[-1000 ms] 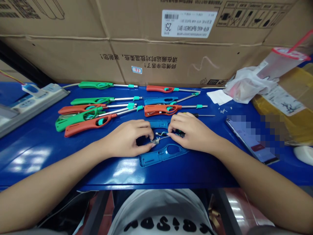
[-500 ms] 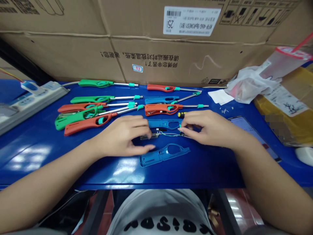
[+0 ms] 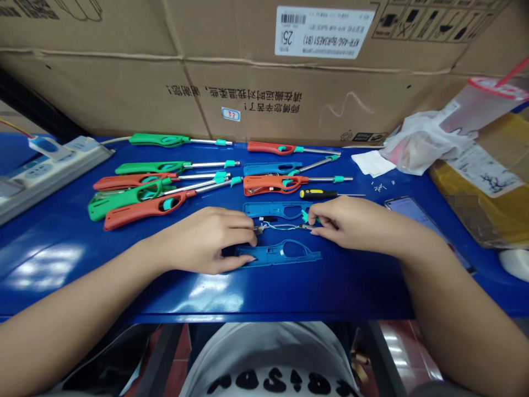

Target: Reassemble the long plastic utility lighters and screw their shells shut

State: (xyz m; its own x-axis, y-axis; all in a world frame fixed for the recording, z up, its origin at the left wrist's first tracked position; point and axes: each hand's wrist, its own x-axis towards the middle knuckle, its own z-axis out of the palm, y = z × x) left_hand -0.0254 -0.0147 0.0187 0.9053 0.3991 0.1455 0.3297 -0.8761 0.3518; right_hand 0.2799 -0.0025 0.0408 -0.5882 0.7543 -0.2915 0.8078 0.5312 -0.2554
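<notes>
1. The left hand (image 3: pixel 210 240) lies palm down on the worktop (image 3: pixel 61 248). Its fingertips are pinched on the small metal part at the left end of the wire assembly (image 3: pixel 283 226).
2. The right hand (image 3: pixel 351 223) is pinched on the right end of the same wire assembly, where a small teal piece shows at the fingertips.
3. The wire assembly spans the gap between the two hands, just above the worktop. It lies between the two blue shells.
4. The near blue shell (image 3: pixel 285 255) lies flat, open side up. The left thumb touches its left end.
5. The far blue shell (image 3: pixel 273 209) lies flat just beyond the wires.
6. A screwdriver (image 3: pixel 318 194) with a yellow and black handle lies just behind the right hand.
7. An orange lighter (image 3: pixel 273 184), a blue lighter (image 3: pixel 270 168) and a red lighter (image 3: pixel 268 148) lie in rows further back.
8. A cluster of green and red lighters (image 3: pixel 140 198) lies to the left, some overlapping.
9. A power strip (image 3: pixel 53 165) sits at the far left edge.
10. A phone (image 3: pixel 413 212) lies right of the right hand.
11. A white bag (image 3: pixel 417 143) and a plastic cup (image 3: pixel 483 105) are at the far right.
12. Cardboard boxes (image 3: pixel 124 94) stand along the back.
</notes>
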